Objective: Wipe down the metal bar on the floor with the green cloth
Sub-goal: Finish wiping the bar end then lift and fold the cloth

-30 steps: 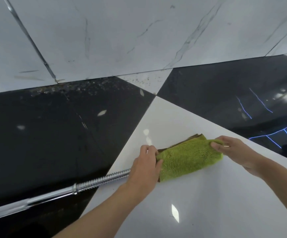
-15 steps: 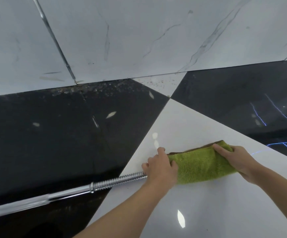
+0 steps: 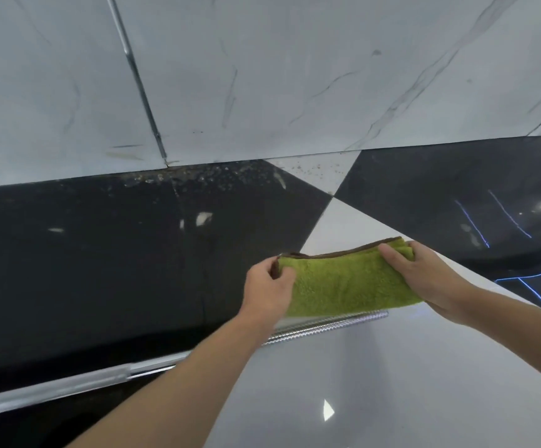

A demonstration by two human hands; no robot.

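The green cloth (image 3: pixel 346 282), fuzzy with a brown edge, is held up off the floor between both hands. My left hand (image 3: pixel 267 291) grips its left end and my right hand (image 3: pixel 424 276) grips its right end. Below the cloth lies the metal bar (image 3: pixel 324 326), a long chrome rod running from the lower left to just under the cloth. Its threaded end shows under the cloth's lower edge. My left forearm crosses over part of the bar.
The floor has glossy black tiles (image 3: pixel 101 270) and a white tile (image 3: pixel 392 383) under my arms. A white marble wall (image 3: pixel 295 76) rises behind, with specks of dirt along its base. Blue light lines reflect in the black tile at right.
Both hands have lifted the cloth off the bar's threaded end, which now lies uncovered below it. My left hand has let go of the bar and taken the cloth's left end.
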